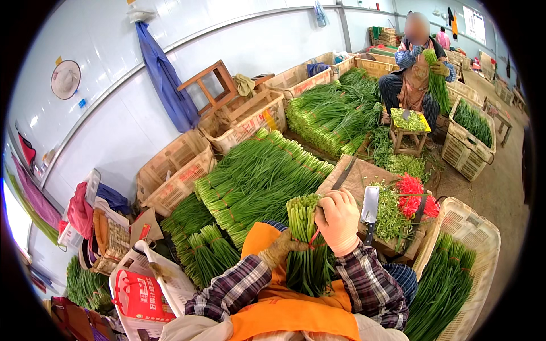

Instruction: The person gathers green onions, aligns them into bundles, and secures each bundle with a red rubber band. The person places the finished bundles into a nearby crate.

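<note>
A bundle of chives point(302, 217) stands upright before me, pale cut stem ends at the top and green leaves hanging below. My left hand point(279, 249), in a brownish work glove, grips its left side. Around its middle runs a red tie point(315, 237), with one strand stretched up to my right hand point(339, 221). That hand, in a pale orange glove, is curled beside the stem ends; its thumb is largely hidden. Just right of it, a cleaver point(370, 206) lies on a board point(341, 174) beside chopped trimmings point(387, 211) and a heap of red ties point(410, 191).
Tied chives point(260, 179) are stacked ahead on the left. At right stands a plastic crate point(477, 221) holding more bundles; a white basket point(140, 251) is at lower left. Across from me sits a co-worker point(416, 72) behind a small wooden stool point(407, 138). Crates point(177, 170) line the wall.
</note>
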Demonstrator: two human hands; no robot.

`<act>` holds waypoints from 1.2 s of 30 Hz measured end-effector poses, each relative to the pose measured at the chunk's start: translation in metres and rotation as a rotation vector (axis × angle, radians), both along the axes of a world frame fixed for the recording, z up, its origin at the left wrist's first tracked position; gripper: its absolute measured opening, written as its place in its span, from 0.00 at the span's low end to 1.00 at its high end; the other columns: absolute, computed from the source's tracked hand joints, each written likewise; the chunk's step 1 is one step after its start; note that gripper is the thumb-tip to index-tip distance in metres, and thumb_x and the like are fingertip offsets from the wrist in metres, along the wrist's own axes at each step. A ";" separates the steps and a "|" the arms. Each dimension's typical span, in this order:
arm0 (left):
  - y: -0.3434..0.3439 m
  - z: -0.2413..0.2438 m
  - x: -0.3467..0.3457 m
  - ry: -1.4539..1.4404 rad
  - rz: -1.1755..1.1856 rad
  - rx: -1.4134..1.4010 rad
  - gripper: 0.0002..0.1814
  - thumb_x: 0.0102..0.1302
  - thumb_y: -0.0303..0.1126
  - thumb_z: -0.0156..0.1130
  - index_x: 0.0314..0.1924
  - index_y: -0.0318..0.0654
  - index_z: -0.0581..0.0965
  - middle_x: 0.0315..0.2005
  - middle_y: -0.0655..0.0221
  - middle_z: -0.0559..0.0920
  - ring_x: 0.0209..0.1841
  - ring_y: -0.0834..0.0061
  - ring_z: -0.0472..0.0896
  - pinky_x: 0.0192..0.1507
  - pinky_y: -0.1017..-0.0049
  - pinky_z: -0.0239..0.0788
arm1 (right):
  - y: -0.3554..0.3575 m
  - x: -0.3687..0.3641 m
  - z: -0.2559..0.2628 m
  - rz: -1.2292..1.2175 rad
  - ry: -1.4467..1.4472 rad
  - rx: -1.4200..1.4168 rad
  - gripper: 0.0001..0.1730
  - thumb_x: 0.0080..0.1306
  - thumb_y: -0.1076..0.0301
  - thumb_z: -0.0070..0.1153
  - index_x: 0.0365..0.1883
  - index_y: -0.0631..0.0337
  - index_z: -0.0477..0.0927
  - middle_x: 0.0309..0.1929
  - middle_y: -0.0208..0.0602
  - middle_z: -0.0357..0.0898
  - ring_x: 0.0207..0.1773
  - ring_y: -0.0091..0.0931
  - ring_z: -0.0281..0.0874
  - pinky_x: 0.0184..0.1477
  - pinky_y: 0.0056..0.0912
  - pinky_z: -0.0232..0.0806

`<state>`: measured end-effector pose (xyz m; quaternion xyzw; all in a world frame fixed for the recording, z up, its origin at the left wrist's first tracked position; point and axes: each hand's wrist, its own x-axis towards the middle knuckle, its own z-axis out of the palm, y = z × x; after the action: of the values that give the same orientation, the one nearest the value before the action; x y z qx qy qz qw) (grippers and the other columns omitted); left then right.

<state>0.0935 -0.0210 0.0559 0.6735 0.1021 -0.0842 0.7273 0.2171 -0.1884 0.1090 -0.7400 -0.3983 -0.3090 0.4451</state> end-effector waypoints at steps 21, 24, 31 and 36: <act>0.001 -0.005 -0.001 0.002 0.000 -0.104 0.47 0.52 0.47 0.82 0.71 0.45 0.71 0.58 0.75 0.80 0.60 0.73 0.77 0.64 0.69 0.68 | -0.017 0.003 0.011 0.240 0.179 -0.037 0.13 0.60 0.71 0.64 0.43 0.60 0.83 0.46 0.39 0.81 0.55 0.42 0.77 0.63 0.50 0.67; 0.005 -0.007 -0.002 0.024 -0.024 -0.105 0.47 0.52 0.47 0.82 0.70 0.45 0.72 0.59 0.75 0.79 0.60 0.75 0.76 0.63 0.70 0.69 | -0.019 0.003 0.013 0.247 0.169 -0.066 0.12 0.59 0.70 0.65 0.42 0.59 0.83 0.45 0.38 0.81 0.54 0.41 0.77 0.64 0.50 0.66; 0.000 -0.006 -0.001 0.010 -0.008 -0.069 0.47 0.53 0.46 0.82 0.71 0.44 0.72 0.57 0.76 0.80 0.59 0.74 0.76 0.62 0.71 0.69 | -0.015 0.004 0.008 0.201 0.098 -0.055 0.07 0.60 0.72 0.64 0.37 0.57 0.82 0.41 0.36 0.81 0.50 0.40 0.79 0.62 0.50 0.69; -0.001 -0.011 -0.001 -0.028 -0.012 -0.080 0.45 0.56 0.41 0.81 0.72 0.43 0.70 0.59 0.74 0.81 0.60 0.73 0.77 0.64 0.70 0.69 | -0.006 0.002 -0.002 0.196 0.328 0.197 0.04 0.64 0.76 0.61 0.37 0.61 0.80 0.37 0.41 0.81 0.44 0.44 0.80 0.50 0.47 0.72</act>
<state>0.0926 -0.0217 0.0444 0.6454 0.0847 -0.0831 0.7546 0.2186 -0.1947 0.1070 -0.6911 -0.3584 -0.1774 0.6020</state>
